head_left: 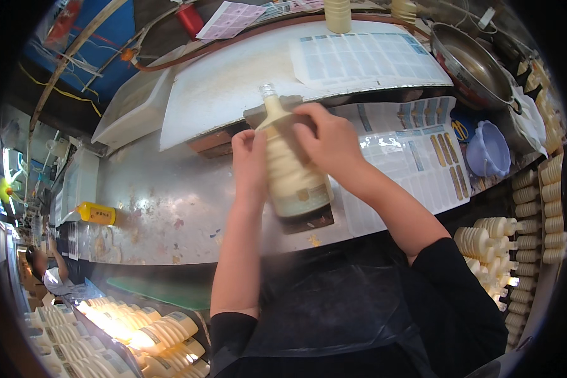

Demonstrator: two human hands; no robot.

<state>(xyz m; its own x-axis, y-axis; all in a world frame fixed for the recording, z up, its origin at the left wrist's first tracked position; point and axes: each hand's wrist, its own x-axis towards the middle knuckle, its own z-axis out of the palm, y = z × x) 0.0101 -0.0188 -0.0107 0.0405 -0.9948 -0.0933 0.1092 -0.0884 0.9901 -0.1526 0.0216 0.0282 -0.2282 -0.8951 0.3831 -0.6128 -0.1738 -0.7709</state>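
Note:
A cream ribbed bottle (290, 165) with a clear capped neck lies tilted on a dark support (313, 218) at the middle of the metal table, its neck pointing away from me. My left hand (250, 157) is closed against the bottle's left side, below the neck. From the right, my right hand (331, 140) reaches over the shoulder, with bent fingers and thumb on the bottle. A brownish band crosses the shoulder between my hands; I cannot tell whether it is a strip or a shadow. A printed label shows near the base.
Right of the bottle lie label sheets (384, 164) with gold strips (444, 150). Beyond them stand a lilac bucket (488, 151) and a wide pan (472, 63). A yellow bottle (96, 213) lies at left. Cream bottles (164, 331) are stacked at both lower sides. A person (57, 274) is far left.

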